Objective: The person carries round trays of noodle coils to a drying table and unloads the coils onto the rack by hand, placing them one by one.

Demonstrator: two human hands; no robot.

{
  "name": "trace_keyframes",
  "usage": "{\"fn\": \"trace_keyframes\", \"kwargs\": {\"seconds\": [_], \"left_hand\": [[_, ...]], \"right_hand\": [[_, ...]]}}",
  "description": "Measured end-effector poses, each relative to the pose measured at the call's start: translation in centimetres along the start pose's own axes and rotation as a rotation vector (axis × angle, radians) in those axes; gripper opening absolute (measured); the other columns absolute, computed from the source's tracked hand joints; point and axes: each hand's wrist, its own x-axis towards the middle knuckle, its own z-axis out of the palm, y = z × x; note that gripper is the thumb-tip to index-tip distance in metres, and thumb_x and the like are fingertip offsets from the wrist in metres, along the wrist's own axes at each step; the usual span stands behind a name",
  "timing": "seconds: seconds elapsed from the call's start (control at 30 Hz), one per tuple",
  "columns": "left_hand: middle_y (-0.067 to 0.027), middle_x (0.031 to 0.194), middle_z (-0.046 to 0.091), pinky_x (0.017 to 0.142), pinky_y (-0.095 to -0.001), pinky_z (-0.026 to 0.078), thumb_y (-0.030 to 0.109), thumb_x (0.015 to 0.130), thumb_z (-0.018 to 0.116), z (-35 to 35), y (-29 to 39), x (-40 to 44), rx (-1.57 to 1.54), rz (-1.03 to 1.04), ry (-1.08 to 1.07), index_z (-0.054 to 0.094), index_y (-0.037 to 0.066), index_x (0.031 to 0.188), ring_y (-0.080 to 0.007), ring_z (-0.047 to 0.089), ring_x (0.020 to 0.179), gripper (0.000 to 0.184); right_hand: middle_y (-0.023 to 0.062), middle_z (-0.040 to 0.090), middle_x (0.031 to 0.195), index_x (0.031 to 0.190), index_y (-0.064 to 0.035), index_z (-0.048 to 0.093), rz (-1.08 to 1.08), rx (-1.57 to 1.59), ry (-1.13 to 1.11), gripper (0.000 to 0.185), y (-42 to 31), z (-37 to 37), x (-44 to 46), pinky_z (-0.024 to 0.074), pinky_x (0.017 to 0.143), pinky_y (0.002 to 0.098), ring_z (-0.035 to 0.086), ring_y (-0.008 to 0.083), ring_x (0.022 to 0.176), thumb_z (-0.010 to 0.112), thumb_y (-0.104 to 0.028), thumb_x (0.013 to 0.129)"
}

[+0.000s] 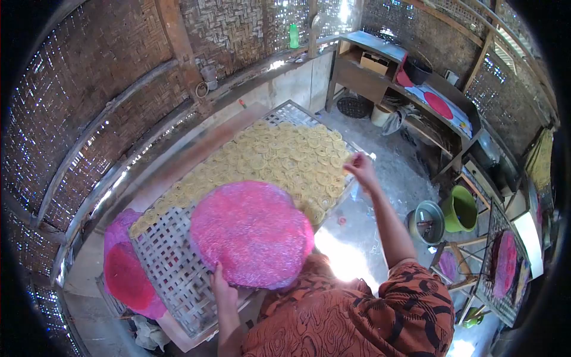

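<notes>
My left hand point(222, 289) is closed on the near edge of a large round pink sheet point(250, 232), its thumb lying on top. The sheet looks rough and mottled with purple, perhaps several layers thick, and it covers part of a woven lattice tray point(178, 262). Thin pale-yellow rings point(279, 154), coiled like noodles, lie close together over the tray's far part. My right hand point(361, 170) is raised by the tray's right edge, arm stretched out, fingers drawn together. Whether anything is between those fingers is too small to make out.
More pink and red round sheets point(128, 276) lie left of the tray. On the right stand a wooden shelf point(363, 74), a green tub point(460, 209), a grey bucket point(427, 221) and a rack holding a pink sheet point(505, 265). A woven bamboo wall point(101, 77) runs behind.
</notes>
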Motion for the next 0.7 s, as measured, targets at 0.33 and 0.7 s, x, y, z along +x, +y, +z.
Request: {"fn": "trace_keyframes", "kwargs": {"seconds": [0.33,0.7], "left_hand": [[-0.0144,0.118,0.055,0.089,-0.0471,0.047,0.019,0.090,0.056,12.7,-5.6,6.4,-0.102,0.139,-0.019,0.044,0.001,0.127,-0.0288,0.056,0.106,0.043],[-0.0115,0.123,0.054,0.096,-0.0442,0.043,0.019,0.092,0.053,29.0,-15.8,10.1,-0.054,0.041,0.050,0.045,0.002,0.127,-0.0266,0.053,0.111,0.040]], "right_hand": [[0.0148,0.069,0.081,0.091,-0.0027,0.070,0.024,-0.537,0.157,0.021,11.4,-10.5,19.8,0.0529,0.068,0.0313,0.068,0.0231,0.075,0.062,-0.007,0.071],[0.0112,0.070,0.089,0.097,-0.0016,0.069,0.061,-0.273,-0.095,0.021,20.1,1.1,37.0,0.0514,0.071,0.0299,0.067,0.0158,0.079,0.061,-0.002,0.077]]}}
